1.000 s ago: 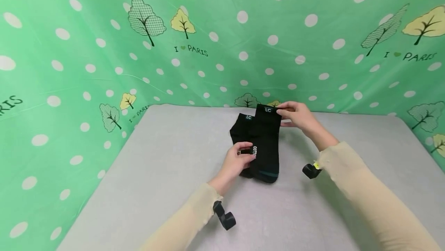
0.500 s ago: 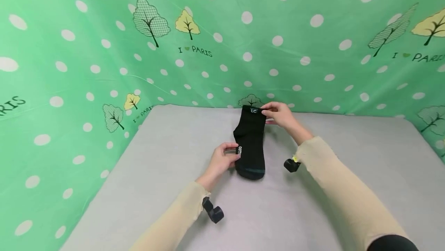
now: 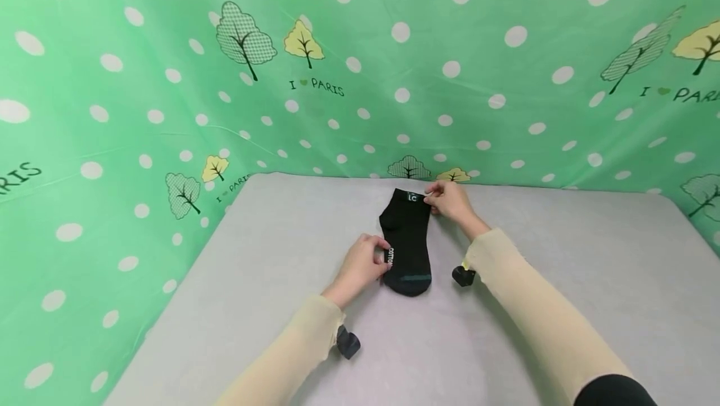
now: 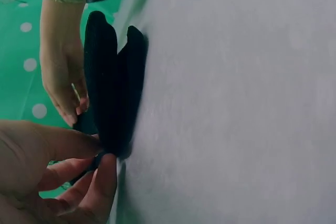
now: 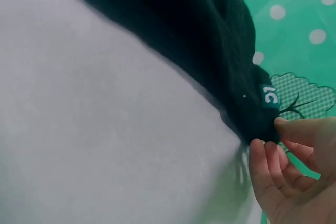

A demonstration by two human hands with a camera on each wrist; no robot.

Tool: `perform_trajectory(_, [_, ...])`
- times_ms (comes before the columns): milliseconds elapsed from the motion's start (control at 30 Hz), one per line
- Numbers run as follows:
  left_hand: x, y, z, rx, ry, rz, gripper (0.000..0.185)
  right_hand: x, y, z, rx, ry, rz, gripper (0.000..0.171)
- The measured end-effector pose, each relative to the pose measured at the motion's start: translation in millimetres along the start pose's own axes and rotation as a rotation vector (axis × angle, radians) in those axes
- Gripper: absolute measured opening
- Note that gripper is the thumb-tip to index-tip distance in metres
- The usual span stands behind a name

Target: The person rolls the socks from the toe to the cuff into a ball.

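On the grey table point(image 3: 253, 306), near its far edge by the green dotted cloth point(image 3: 112, 81), lie black socks point(image 3: 406, 240), stacked flat. At the socks' toe end, the left hand point(image 3: 362, 264) pinches their left edge. At the socks' cuff, the right hand point(image 3: 448, 200) pinches the right corner.

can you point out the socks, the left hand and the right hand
socks point(image 3: 406, 237), head view, middle of the black top sock
left hand point(image 3: 360, 265), head view, back of the hand beside the foot end
right hand point(image 3: 450, 201), head view, back of the hand at the cuff
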State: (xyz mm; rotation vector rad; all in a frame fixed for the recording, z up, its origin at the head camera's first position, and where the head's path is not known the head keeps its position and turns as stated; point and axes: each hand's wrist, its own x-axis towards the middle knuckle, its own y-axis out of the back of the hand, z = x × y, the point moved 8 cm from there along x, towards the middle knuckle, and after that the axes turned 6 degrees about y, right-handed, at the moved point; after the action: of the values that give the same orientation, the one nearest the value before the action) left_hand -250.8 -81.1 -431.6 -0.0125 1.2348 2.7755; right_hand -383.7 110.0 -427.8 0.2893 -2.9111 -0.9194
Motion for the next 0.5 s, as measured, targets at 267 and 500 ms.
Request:
perform_trajectory(267, [-8.4, 1.5, 12.4, 0.088, -0.151, -0.032, 0.026, -34.9, 8.6, -12.8, 0.003, 0.134, -0.044, 0.024])
perform_trajectory(500, [-18.3, -4.9, 18.6, -0.05, -0.294, -0.246, 0.026, -87.2, -1.6, -33.3, 0.042, 0.289, -0.197, 0.02])
